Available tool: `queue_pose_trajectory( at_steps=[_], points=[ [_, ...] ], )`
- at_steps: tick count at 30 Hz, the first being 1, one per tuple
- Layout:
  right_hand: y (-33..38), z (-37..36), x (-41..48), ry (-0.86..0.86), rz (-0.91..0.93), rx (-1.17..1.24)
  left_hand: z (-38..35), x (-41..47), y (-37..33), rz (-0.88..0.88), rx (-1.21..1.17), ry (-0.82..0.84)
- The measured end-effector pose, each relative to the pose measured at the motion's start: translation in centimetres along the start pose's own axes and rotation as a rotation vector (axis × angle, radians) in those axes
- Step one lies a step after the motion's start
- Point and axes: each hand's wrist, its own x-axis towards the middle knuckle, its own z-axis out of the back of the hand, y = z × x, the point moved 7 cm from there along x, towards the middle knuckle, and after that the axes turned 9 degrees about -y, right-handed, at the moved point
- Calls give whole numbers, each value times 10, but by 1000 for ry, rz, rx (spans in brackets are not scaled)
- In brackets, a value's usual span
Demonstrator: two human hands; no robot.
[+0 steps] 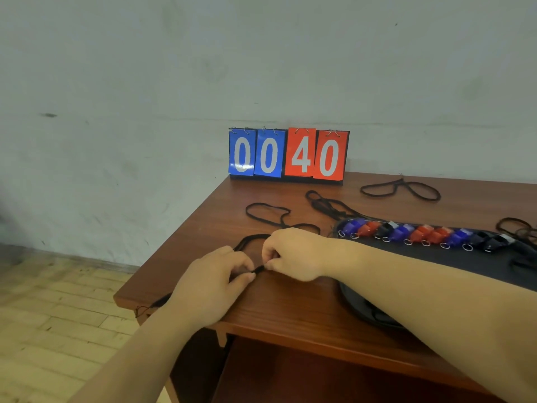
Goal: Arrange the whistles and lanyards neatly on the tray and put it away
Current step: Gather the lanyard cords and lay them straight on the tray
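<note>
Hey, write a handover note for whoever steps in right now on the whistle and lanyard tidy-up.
Left hand: pinches a black lanyard near the table's front left corner.
Right hand: pinches the same lanyard.
Tray: on the table, to the right.
Done: whistles lined up in a row along the tray's far edge.
Left: several loose lanyards lie on the table; lay them all on the tray, then put it away.

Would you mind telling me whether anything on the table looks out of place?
Yes: several black lanyards lie loose and tangled on the table outside the tray, whereas the whistles sit in a neat row.
</note>
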Motion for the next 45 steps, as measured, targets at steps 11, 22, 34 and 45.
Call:
queue_pose_trajectory(
  at_steps=[11,22,34,45],
  points=[
    [4,52,-38,-66,-120,277,25,11,-6,239,-459,-214],
    [-112,135,-138,-374,-411,882,16,80,-30,683,-1369,-398],
    [-266,158,-263,-824,-709,946,-41,132,-80,844,-1688,-262],
    [-299,152,-271,-638,-560,1419,-73,172,-132,903,-1782,-263]
  ],
)
